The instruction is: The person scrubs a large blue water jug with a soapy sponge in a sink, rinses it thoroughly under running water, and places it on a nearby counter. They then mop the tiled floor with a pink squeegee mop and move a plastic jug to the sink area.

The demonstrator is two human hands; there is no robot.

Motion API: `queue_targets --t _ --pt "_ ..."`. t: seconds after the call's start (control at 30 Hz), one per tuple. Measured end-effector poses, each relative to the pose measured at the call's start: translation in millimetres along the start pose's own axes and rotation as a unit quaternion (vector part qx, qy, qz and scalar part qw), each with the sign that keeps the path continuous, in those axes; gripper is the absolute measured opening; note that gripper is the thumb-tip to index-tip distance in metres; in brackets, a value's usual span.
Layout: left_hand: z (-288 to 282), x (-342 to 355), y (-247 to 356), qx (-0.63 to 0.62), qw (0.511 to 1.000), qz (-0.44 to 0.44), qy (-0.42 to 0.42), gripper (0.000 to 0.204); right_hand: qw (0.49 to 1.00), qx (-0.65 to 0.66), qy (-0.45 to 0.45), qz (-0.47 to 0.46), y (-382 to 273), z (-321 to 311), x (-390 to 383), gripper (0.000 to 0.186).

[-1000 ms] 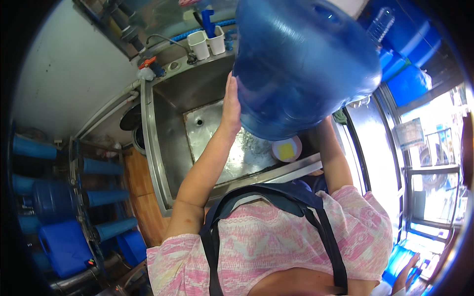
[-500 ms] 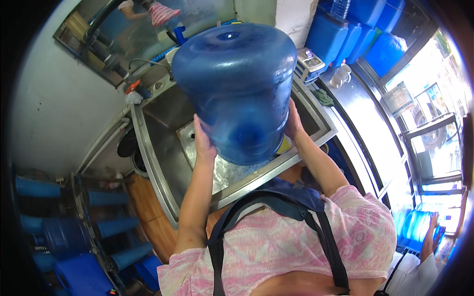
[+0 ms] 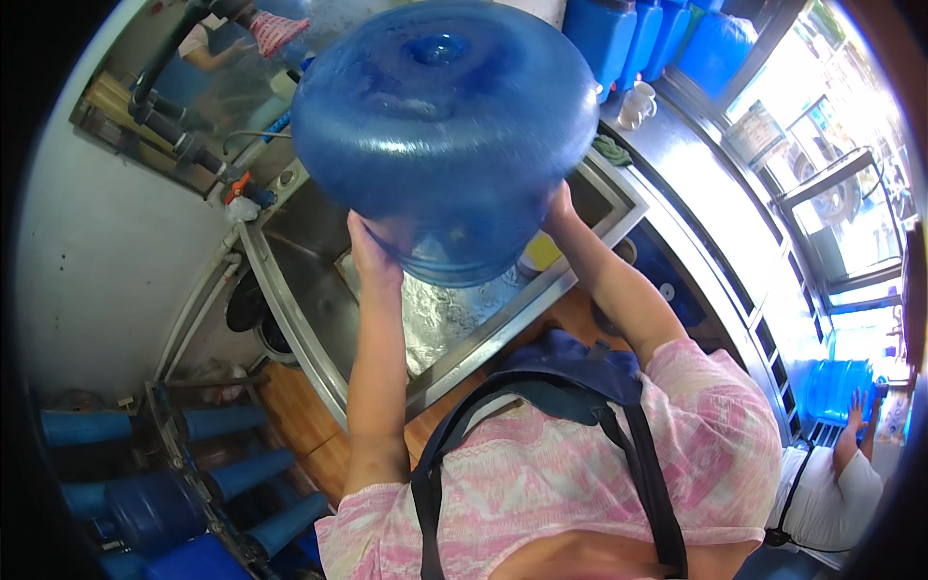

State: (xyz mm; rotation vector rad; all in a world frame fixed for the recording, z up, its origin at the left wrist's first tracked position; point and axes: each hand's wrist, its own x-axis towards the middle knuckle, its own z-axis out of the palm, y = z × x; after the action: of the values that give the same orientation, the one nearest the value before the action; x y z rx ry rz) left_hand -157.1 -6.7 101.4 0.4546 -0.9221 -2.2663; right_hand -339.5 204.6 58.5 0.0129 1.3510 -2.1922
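A large translucent blue water jug is held up between my two hands above a stainless steel sink. Its rounded end with a small dimple faces up toward me, and the far end is hidden beneath. On the jug's left side rests my left hand, fingers partly behind it. My right hand grips the opposite side, its fingers mostly hidden by the jug. Below, the basin looks wet, and a yellow item shows near its right front corner.
A valve with an orange handle stands left of the sink. On the right counter are a white mug and a green cloth. Blue containers stand behind. Racked jugs fill the lower left. Another person's hand touches a blue jug at right.
The jug has risen closer to me and looks larger, with its dimpled end turned more into view. Both my hands have moved up with it. The co-worker's arm at right has shifted.
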Motion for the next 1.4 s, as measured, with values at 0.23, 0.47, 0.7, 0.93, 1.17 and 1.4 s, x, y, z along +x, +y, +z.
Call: queue_targets --t 0.23,0.47,0.7,0.93,1.17,1.4 --pt "9.6 -17.3 8.0 0.011 1.0 0.016 -0.016 0.051 0.993 0.066 -0.086 -0.035 -6.0 -4.5 -18.9 0.063" --pt "58.8 -29.7 4.0 0.023 1.0 0.003 0.004 0.052 0.99 0.049 -0.116 -0.059 -21.1 -32.9 -32.6 0.066" --pt "174.6 -28.7 -48.0 0.136 0.963 0.149 -0.181 0.057 0.982 0.091 -0.162 -0.044 -127.7 -132.3 -44.2 0.075" --pt "296.6 -29.0 -166.6 0.204 0.916 -0.064 -0.339 0.078 0.991 -0.046 -0.059 -0.115 -283.2 -307.1 -109.9 0.082" --pt "364.4 -112.0 -346.3 0.338 0.772 0.051 -0.536 0.163 0.978 -0.123 0.099 -0.136 -314.0 -481.3 -190.6 0.087" --pt "369.9 -203.9 -486.3 0.43 0.686 0.133 -0.571 0.169 0.936 0.071 0.228 -0.259 -247.0 -608.8 -243.8 0.086"
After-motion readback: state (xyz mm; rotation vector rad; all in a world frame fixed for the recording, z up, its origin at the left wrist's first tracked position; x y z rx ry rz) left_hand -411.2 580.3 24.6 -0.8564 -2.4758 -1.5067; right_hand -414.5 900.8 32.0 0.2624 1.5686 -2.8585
